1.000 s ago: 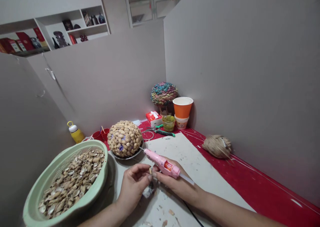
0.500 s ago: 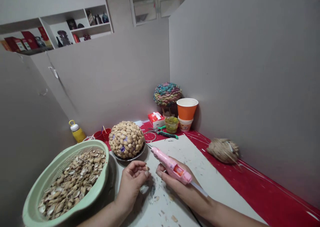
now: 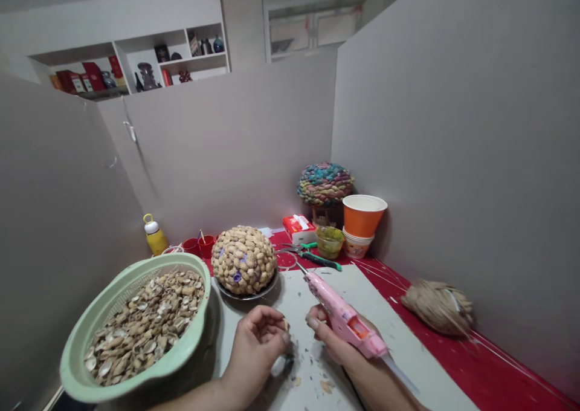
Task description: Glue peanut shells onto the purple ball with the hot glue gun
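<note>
A pink hot glue gun (image 3: 338,311) rests in my right hand (image 3: 348,344), its metal nozzle pointing up and forward and a clear glue stick out of its rear. My left hand (image 3: 258,350) is closed, pinching a small tan peanut shell piece (image 3: 286,324) mostly hidden by the fingertips. Beyond the hands, a ball covered with peanut shells (image 3: 244,260) sits in a shallow metal dish (image 3: 247,295); purple patches show between its shells. To the left, a pale green basket (image 3: 75,372) holds many loose peanut shells (image 3: 149,326).
Shell scraps lie on the white board (image 3: 385,314) over a red cloth (image 3: 512,356). Pliers (image 3: 321,260), a green tub (image 3: 329,242), paper cups (image 3: 362,217), a tissue pack (image 3: 299,228) and a colourful woven ball (image 3: 325,184) stand behind. Twine (image 3: 437,305) lies right; a yellow bottle (image 3: 156,239) left.
The camera view has shifted, so the surroundings appear farther right and slightly lower. Both hands keep their grips, with the glue gun a little farther from my left hand.
</note>
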The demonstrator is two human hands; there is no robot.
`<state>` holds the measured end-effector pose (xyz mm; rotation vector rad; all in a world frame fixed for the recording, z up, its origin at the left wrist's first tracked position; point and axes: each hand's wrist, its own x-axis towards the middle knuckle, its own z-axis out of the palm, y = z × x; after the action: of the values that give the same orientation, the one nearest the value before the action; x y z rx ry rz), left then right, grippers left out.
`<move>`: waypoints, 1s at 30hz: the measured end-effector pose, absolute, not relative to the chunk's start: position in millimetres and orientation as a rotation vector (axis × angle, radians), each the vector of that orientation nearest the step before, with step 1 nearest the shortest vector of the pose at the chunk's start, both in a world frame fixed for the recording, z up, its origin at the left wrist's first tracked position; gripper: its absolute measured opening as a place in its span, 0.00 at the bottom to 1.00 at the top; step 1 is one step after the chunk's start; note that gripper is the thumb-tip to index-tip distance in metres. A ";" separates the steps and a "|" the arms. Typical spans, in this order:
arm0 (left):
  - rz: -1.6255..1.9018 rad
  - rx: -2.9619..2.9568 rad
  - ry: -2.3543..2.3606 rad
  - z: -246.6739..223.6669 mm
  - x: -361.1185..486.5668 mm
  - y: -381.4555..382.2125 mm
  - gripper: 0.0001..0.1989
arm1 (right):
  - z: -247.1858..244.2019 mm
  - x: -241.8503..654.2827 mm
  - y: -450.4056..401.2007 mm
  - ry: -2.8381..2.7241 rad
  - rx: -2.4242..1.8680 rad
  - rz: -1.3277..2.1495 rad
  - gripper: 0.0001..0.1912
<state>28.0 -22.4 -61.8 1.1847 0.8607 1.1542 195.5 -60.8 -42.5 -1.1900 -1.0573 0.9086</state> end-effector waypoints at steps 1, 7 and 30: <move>1.155 1.198 0.852 -63.2 28.5 -22.6 0.11 | -44.0 195.2 -60.8 -1.047 -1.187 0.922 0.14; 1.169 1.118 0.825 -61.2 28.2 -21.5 0.12 | -49.9 195.1 -60.0 -1.075 -1.215 0.964 0.14; 1.311 1.051 0.923 -26.3 16.6 -12.0 0.14 | -42.7 202.1 -66.5 -1.671 -1.174 0.685 0.18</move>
<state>16.6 -12.0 -26.3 1.0514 0.9227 1.3110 202.1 -66.5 -42.7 -1.1740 -1.6707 0.6847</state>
